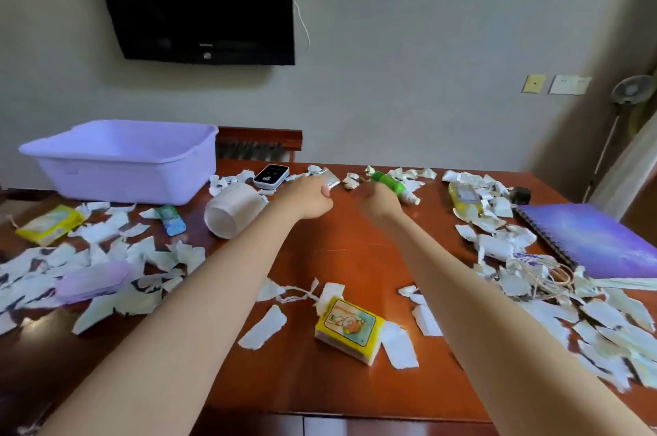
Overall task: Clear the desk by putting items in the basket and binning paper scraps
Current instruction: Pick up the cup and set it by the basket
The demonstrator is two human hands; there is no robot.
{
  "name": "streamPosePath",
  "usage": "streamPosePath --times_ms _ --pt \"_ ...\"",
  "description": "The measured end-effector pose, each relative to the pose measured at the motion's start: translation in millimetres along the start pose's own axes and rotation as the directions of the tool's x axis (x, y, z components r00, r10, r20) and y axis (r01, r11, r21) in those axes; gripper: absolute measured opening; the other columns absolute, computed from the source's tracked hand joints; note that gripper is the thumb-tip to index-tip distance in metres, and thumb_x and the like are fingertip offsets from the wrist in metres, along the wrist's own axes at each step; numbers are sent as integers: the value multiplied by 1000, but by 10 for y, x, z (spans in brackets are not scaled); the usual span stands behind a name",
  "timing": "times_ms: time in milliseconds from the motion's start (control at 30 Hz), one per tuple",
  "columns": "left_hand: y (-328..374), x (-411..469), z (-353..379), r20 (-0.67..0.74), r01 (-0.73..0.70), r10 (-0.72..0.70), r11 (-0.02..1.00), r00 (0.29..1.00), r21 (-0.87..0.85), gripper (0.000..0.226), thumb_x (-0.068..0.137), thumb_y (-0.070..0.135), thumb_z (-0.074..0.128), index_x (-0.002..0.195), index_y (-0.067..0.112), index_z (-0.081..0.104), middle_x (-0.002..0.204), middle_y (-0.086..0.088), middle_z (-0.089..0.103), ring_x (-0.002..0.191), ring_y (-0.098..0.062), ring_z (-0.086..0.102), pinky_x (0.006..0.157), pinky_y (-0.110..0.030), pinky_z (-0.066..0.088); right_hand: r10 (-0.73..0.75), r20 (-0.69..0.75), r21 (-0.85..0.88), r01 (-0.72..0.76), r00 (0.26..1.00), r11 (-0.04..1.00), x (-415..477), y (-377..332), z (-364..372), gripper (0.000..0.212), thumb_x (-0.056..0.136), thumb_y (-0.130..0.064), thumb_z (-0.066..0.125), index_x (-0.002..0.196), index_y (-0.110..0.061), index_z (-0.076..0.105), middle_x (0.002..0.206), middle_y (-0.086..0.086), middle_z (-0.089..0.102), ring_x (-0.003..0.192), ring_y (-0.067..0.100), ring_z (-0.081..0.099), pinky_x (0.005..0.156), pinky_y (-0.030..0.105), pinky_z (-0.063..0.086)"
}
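Torn white paper scraps (106,251) cover the brown desk (341,251) on the left, right and far side. The lilac plastic basket (124,158) stands at the far left. My left hand (307,197) reaches to the far middle, its fingers pinched on a silver blister pack (331,180). Beside it, my right hand (377,201) is curled against the green end of a green bottle (393,184) with a white cap; its fingertips are hidden.
Also on the desk: a black-and-white device (271,177), a tipped white cup (233,210), a small blue-green tube (171,219), yellow packets (49,224), a lilac case (93,281), a yellow tissue pack (350,327), a purple notebook (597,240), tangled string (547,275). No bin shows.
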State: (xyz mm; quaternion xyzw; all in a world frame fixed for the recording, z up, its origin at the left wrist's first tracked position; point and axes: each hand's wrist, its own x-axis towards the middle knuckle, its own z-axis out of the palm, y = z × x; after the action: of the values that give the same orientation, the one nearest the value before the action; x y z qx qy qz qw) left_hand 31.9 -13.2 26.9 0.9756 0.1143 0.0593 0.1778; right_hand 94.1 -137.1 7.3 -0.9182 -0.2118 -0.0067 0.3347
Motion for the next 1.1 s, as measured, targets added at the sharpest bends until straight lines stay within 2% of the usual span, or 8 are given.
streamPosePath --times_ms 167,367,500,667,767,867,1000,1100 --pt "-563 -28 -200 -105 114 -123 990 987 -83 25 90 17 51 110 22 64 119 -2 61 110 -24 57 95 -40 49 -52 92 87 44 994 995 133 -523 423 34 89 -6 43 115 -10 65 120 12 64 101 29 61 69 26 43" --pt "-1065 -107 -464 -202 221 -258 957 945 -186 21 90 18 53 107 21 64 120 1 63 111 -22 56 88 -30 45 -124 192 192 86 974 978 225 -1073 821 31 93 -9 42 114 -4 65 118 13 63 99 27 58 76 31 46" --pt "-1352 -271 -458 -133 321 -359 915 924 -245 30 92 20 48 120 19 58 129 -3 57 117 -23 52 94 -32 43 25 265 290 -104 964 951 240 -1181 998 27 93 -14 45 117 -6 54 102 10 55 87 21 49 68 25 42" --pt "-1478 -267 -433 -43 398 -428 869 903 -293 38 96 28 38 123 4 52 117 -19 58 94 -28 54 71 -31 41 196 484 419 -422 853 804 228 -1237 1040 48 98 -27 44 139 -4 37 135 16 48 121 31 50 97 35 44" --pt "-1462 -215 -429 50 413 -420 853 906 -318 51 98 29 37 128 -12 42 108 -32 55 90 -36 56 68 -33 41 314 570 416 -597 759 687 251 -1274 1087 58 94 -45 47 136 -6 39 131 18 51 115 33 56 93 38 51" --pt "-1525 -174 -400 123 433 -417 836 901 -337 51 97 38 40 131 1 48 90 -9 53 83 -21 50 65 -28 37 335 645 471 -702 687 534 272 -1233 1234 67 87 -52 55 137 -11 36 130 18 51 113 34 57 89 41 53" --pt "-1641 -108 -332 246 499 -434 742 866 -448 65 88 57 47 139 17 41 127 -8 51 110 -25 56 87 -31 49 342 587 533 -668 734 519 278 -1278 1423 75 78 -53 61 136 -14 35 127 15 49 106 33 54 80 38 53" --pt "-1785 -75 -326 233 499 -445 705 865 -504 61 83 49 60 129 12 48 122 -11 60 112 -28 60 94 -32 51 339 446 651 -560 828 512 261 -1351 1600 81 62 -57 64 128 -14 43 120 8 53 103 25 55 75 34 56"
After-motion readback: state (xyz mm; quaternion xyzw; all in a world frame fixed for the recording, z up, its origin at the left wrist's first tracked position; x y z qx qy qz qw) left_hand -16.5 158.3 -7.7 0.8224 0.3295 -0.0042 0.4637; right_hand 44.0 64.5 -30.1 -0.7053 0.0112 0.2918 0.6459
